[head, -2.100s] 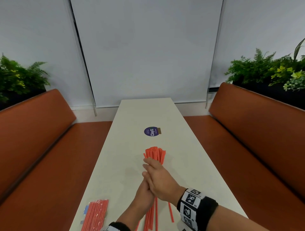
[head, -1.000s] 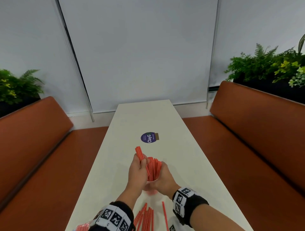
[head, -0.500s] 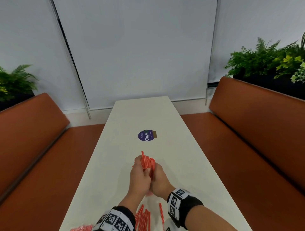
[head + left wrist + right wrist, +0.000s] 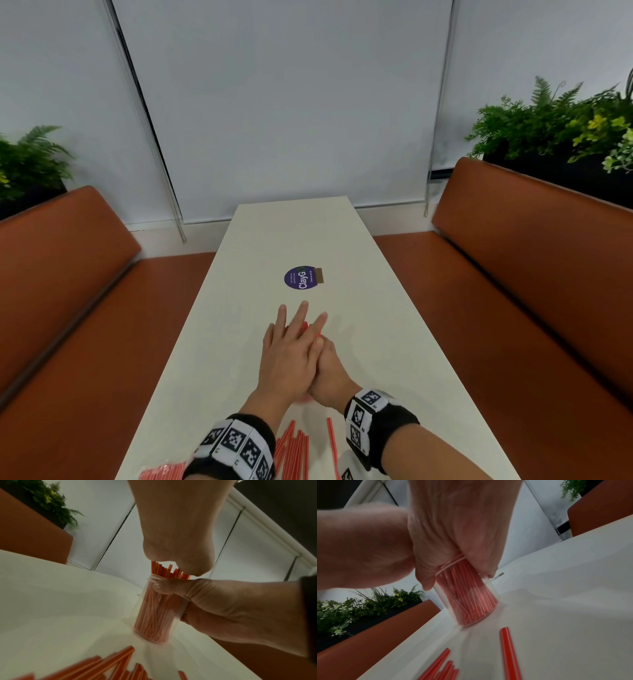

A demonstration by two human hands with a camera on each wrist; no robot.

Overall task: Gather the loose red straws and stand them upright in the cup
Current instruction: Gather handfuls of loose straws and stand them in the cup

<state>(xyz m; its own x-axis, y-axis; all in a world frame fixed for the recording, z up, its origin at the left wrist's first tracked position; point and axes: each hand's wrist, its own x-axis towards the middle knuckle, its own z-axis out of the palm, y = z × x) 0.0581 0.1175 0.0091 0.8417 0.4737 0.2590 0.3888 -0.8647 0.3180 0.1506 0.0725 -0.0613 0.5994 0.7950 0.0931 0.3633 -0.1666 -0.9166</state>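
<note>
My right hand [image 4: 330,373] grips the clear cup [image 4: 155,609] standing on the desk [image 4: 394,342], packed with upright straws [image 4: 469,596]; my flat left hand [image 4: 287,356] presses their tops. Several loose straws [image 4: 294,452] remain near me, so I judge it mostly done.

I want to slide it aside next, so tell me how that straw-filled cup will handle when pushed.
The clear cup looks thin and light, so a push should slide it easily. Tall and narrow, packed with straws, it may tip if pushed near the rim. The right hand steadies it now.
</note>
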